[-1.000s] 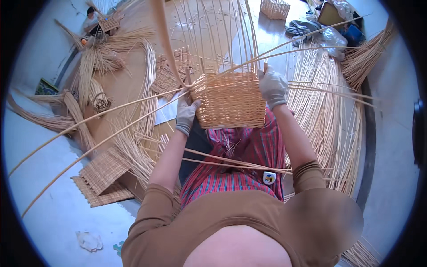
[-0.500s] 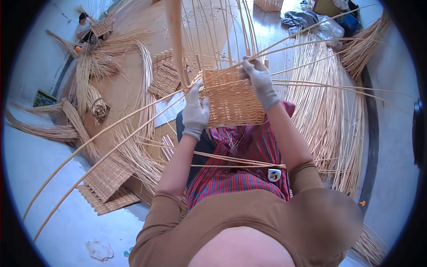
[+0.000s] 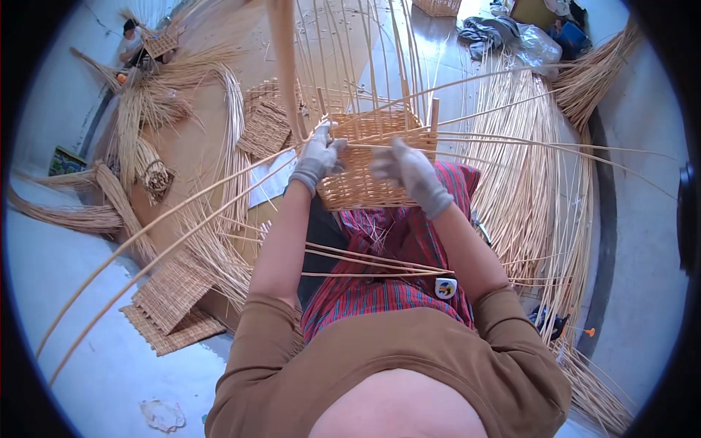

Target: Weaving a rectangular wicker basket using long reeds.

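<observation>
A partly woven wicker basket (image 3: 358, 182) is held up over my lap, with long upright canes rising from its far side. My left hand (image 3: 319, 157), in a pale grey glove, is closed on the basket's left edge, where several weaving canes (image 3: 186, 202) run out to the lower left. In front of the woven wall, my right hand (image 3: 415, 175), also gloved, has its fingers smeared by motion. Whether it holds a cane cannot be made out. A short thick stake (image 3: 434, 115) stands at the basket's right corner. Other long canes (image 3: 540, 144) stretch out to the right.
Loose pale canes (image 3: 522, 175) cover the floor at right. Cane bundles (image 3: 155, 175) and woven panels (image 3: 171, 296) lie at left. A striped cloth (image 3: 394, 292) covers my lap, with a white tape measure (image 3: 445, 287) on it. Another person (image 3: 130, 44) sits far left.
My right hand has come down from the basket's upper right edge to the front of its wall. My left hand stays at the left edge, and the basket has shifted slightly left.
</observation>
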Demonstrator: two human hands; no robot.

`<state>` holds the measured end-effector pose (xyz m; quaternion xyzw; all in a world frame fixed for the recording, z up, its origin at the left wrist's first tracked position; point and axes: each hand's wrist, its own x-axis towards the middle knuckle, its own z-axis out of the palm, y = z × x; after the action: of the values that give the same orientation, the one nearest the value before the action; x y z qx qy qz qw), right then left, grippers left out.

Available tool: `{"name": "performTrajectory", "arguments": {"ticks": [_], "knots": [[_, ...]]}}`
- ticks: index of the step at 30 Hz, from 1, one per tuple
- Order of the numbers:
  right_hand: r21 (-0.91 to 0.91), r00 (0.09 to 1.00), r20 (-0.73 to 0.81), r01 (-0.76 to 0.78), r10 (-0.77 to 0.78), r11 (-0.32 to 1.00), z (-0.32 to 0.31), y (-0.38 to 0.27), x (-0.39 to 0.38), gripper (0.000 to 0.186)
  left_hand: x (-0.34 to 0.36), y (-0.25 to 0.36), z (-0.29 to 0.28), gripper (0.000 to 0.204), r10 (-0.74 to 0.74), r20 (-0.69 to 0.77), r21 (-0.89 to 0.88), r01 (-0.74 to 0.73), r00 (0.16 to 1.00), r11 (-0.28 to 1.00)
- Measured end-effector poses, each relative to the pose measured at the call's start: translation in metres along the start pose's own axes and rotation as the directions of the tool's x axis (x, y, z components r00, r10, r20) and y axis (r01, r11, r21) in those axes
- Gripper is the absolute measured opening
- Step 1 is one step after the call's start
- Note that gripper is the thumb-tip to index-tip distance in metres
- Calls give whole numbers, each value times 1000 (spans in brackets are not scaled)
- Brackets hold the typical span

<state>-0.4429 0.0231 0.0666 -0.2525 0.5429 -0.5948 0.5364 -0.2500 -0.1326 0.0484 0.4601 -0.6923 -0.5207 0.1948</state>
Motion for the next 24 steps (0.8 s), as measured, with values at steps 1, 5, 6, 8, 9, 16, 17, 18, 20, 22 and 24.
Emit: {"name": "performTrajectory", "arguments": {"ticks": [1,5,6,8,9,16,17,18,20,22,24], "knots": [[-114,996,34,90,-87,989,11,-8,7,44,2,-2,0,55,-28,39,-82,31,999,996],[-300,746,-164,586,-646,753,68,-53,69,31,-7,-1,2,62,87,1,-136,-87,996,987],[-422,715,-78,608,-695,672,79,-61,82,30,-9,1,4,80,55,-12,-135,-57,998,989],[-696,608,86,604,-789,389,105,-74,107,34,-16,6,10,89,50,-86,-86,-58,995,995],[-803,468,212,584,-858,120,118,-82,120,37,-18,8,12,93,67,-113,-72,-76,991,995],[-803,255,367,571,-895,-167,154,-92,111,41,-23,5,13,76,31,-97,-174,-48,995,984],[-721,398,302,690,-867,66,144,-78,90,39,-19,3,9,72,-14,-59,-228,0,998,974],[-536,414,287,817,-864,213,127,-61,67,38,-14,2,6,47,-46,-76,-231,27,996,972],[-713,807,240,524,-539,467,89,-25,23,30,-2,-1,2,40,153,-139,236,-117,978,965],[-216,982,91,-141,164,966,51,0,-1,25,7,-4,1,50,-39,-31,-58,37,999,998],[135,929,-185,348,-322,928,17,7,4,20,10,-6,1,50,-92,-10,-205,88,996,975]]}}
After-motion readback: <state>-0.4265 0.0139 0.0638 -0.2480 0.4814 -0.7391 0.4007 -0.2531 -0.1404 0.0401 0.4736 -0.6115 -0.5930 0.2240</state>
